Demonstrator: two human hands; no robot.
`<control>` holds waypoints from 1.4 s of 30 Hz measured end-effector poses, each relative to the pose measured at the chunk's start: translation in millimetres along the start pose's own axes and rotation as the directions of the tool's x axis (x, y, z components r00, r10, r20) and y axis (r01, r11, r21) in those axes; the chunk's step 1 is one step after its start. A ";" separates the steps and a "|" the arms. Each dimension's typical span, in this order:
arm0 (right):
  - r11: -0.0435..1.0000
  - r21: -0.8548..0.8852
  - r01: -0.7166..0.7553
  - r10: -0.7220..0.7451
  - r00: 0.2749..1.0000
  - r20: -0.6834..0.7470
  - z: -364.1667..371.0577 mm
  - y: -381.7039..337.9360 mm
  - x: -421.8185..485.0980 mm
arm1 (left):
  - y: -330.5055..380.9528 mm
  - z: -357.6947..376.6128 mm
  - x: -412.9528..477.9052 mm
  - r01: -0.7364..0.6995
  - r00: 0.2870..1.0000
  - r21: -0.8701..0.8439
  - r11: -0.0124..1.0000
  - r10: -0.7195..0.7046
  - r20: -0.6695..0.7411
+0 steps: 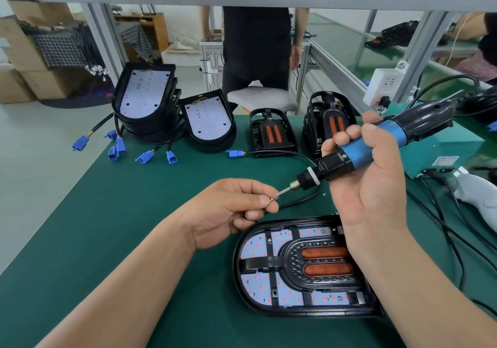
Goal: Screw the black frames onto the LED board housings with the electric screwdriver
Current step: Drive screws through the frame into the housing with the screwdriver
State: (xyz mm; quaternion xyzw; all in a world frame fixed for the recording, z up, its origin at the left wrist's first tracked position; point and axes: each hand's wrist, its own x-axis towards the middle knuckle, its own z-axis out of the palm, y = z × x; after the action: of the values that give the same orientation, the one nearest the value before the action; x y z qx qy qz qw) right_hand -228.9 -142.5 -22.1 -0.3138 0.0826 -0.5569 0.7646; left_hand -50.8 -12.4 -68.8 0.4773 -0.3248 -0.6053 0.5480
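Note:
An LED board housing (255,288) lies flat on the green mat in front of me, with a black frame (295,267) and two orange strips set into it. My right hand (368,186) grips the blue and black electric screwdriver (376,143), held tilted above the housing with its bit pointing left and down. My left hand (231,210) pinches a small screw (271,199) at the bit's tip.
Stacked housings with bare LED boards (145,100) and blue connectors (118,146) sit at the back left. Loose black frames (271,132) stand at the back centre. A teal power box (441,148) and cables lie to the right. A person stands beyond the table.

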 end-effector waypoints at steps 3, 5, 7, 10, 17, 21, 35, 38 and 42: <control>1.000 -0.010 -0.002 0.002 1.000 0.006 0.4 0.3 -0.3 | -0.1 0.6 -0.5 -0.005 1.000 0.021 1.000 0.005 -0.004; 1.000 -0.016 -0.009 0.009 1.000 0.011 0.2 0.6 -0.4 | 0.2 0.5 -1.0 -0.009 1.000 0.036 0.999 0.009 -0.006; 1.000 -0.023 -0.014 0.014 1.000 0.016 -0.1 0.7 -0.6 | 0.0 0.2 -1.4 -0.013 1.000 0.050 0.999 0.013 -0.002; 0.999 -0.021 -0.024 0.024 1.000 0.015 -0.3 0.3 -0.2 | 0.2 0.2 -2.0 -0.030 1.000 0.057 0.998 0.030 0.005; 0.996 -0.065 -0.053 0.052 0.999 -0.014 -1.9 0.8 2.1 | -1.8 1.1 -1.4 -0.064 0.997 0.136 0.989 0.069 -0.034; 0.991 -0.128 -0.042 0.037 0.998 -0.042 -1.5 2.3 2.8 | -2.5 2.3 -1.5 -0.107 0.992 0.205 0.973 0.118 -0.042; 0.988 -0.134 -0.073 0.060 0.993 -0.100 -0.2 2.2 2.9 | -2.5 1.5 -1.9 -0.152 0.985 0.342 0.927 0.173 -0.030; 0.991 -0.104 -0.085 0.072 0.989 -0.130 -1.4 1.3 3.3 | -0.4 4.1 -1.8 -0.144 0.987 0.297 0.944 0.157 -0.019; 0.995 -0.024 -0.094 0.088 0.980 -0.177 -4.0 -0.3 3.5 | 3.3 5.1 -5.9 -0.107 0.994 0.231 0.967 0.113 -0.013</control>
State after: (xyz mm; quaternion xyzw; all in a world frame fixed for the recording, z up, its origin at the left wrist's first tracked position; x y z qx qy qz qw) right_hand -229.7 -147.3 -24.3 -0.2717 0.1731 -0.5454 0.7738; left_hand -54.7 -7.9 -62.8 0.5265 -0.4114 -0.5262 0.5260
